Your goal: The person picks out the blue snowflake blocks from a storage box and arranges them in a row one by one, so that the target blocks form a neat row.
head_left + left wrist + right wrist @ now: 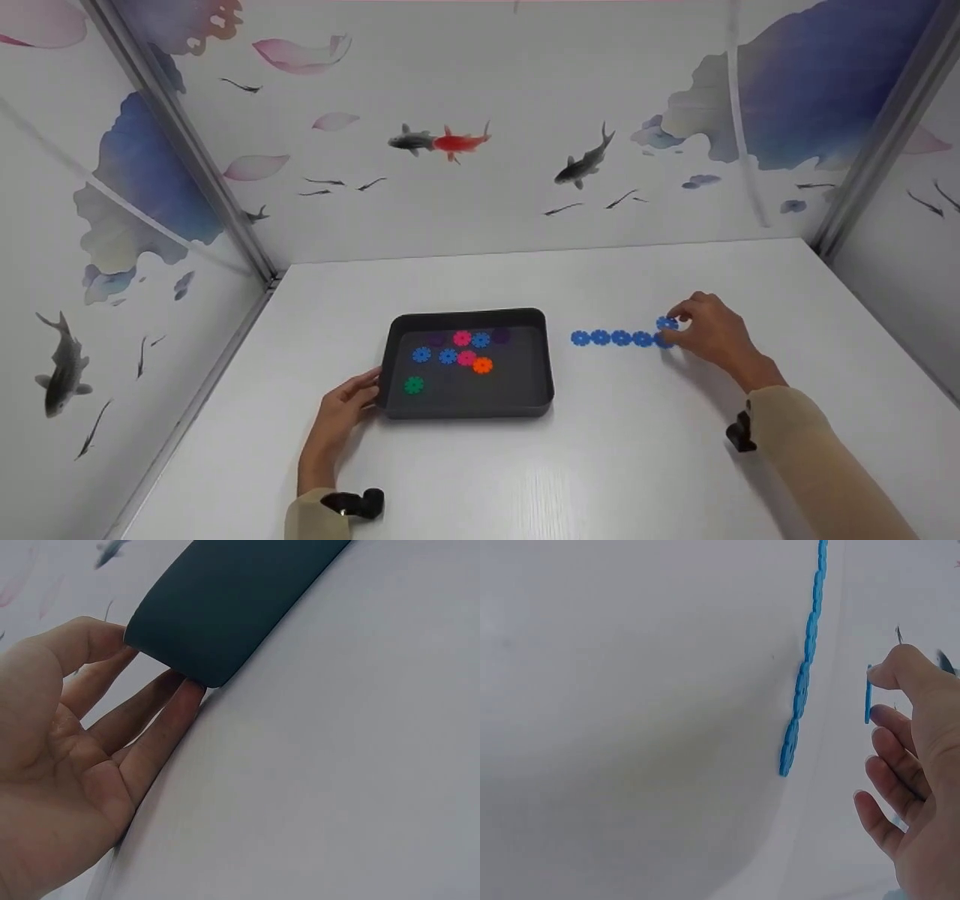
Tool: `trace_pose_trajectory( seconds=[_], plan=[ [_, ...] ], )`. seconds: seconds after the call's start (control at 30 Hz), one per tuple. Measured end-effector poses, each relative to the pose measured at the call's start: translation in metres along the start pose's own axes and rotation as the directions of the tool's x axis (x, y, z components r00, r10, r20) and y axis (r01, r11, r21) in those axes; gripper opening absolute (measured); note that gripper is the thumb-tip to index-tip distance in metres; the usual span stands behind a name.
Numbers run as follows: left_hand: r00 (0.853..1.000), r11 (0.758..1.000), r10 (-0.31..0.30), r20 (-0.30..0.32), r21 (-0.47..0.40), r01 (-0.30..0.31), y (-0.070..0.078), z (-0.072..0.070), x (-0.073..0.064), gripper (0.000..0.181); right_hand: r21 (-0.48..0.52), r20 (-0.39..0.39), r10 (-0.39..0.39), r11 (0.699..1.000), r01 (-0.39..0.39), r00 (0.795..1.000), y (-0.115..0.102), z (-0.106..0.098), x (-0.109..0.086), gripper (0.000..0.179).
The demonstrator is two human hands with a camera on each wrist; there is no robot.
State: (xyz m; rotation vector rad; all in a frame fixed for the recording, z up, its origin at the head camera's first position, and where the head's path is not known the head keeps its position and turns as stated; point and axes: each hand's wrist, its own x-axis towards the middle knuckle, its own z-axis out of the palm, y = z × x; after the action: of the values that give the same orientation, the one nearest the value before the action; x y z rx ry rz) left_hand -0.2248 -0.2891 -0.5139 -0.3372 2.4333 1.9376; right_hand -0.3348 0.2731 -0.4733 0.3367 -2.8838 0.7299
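Note:
My right hand (pixel 716 334) pinches a blue snowflake-shaped disc (pixel 868 694) on edge between thumb and forefinger, its other fingers loosely bent. The held disc is raised over the right end of a row of several blue notched discs (pixel 621 338), apart from that row in the right wrist view. The row runs straight along the white table. At the left, my left hand (pixel 343 409) holds the side of a dark rectangular tray (pixel 469 412) near its front corner. In the left wrist view its upper digit meets the tray's rim and lower fingers touch near the base.
Inside the tray lie loose discs: a green one (pixel 414 385), an orange one (pixel 482 365), and pink, blue and purple ones. Behind the white table (pixel 480 480) stands a printed wall (pixel 510 90) with fish and petals; side panels flank it.

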Motion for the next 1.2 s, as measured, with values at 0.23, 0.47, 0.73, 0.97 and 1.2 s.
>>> trace_pose_trajectory(
  seconds=[0.23, 0.47, 0.73, 0.97, 1.2],
  plan=[
    [1.0, 1.0, -0.006, -0.004, 0.009, 0.006, 0.0, -0.001, 0.001, 0.04, 0.014, 0.024, 0.056, 0.998, -0.056, 0.998, 0.02, -0.011, -0.005, 0.036],
    [1.0, 1.0, 0.014, -0.006, -0.022, -0.014, 0.0, -0.001, -0.001, 0.039, -0.012, 0.058, 0.082, 0.997, -0.081, 0.995, 0.035, -0.014, -0.009, 0.04],
    [1.0, 0.999, 0.01, -0.003, -0.031, -0.01, 0.003, -0.001, -0.001, 0.039, 0.009, 0.144, 0.15, 0.988, -0.153, 0.978, 0.051, -0.017, -0.014, 0.043],
    [1.0, 1.0, 0.004, 0.002, -0.03, -0.004, 0.002, -0.002, -0.001, 0.04, 0.021, 0.175, 0.17, 0.984, -0.176, 0.97, 0.058, -0.014, -0.016, 0.047],
    [1.0, 1.0, -0.006, 0.005, -0.011, 0.006, 0.0, -0.002, -0.001, 0.039, 0.037, 0.197, 0.187, 0.98, -0.197, 0.963, 0.059, -0.016, -0.017, 0.049]
  ],
)
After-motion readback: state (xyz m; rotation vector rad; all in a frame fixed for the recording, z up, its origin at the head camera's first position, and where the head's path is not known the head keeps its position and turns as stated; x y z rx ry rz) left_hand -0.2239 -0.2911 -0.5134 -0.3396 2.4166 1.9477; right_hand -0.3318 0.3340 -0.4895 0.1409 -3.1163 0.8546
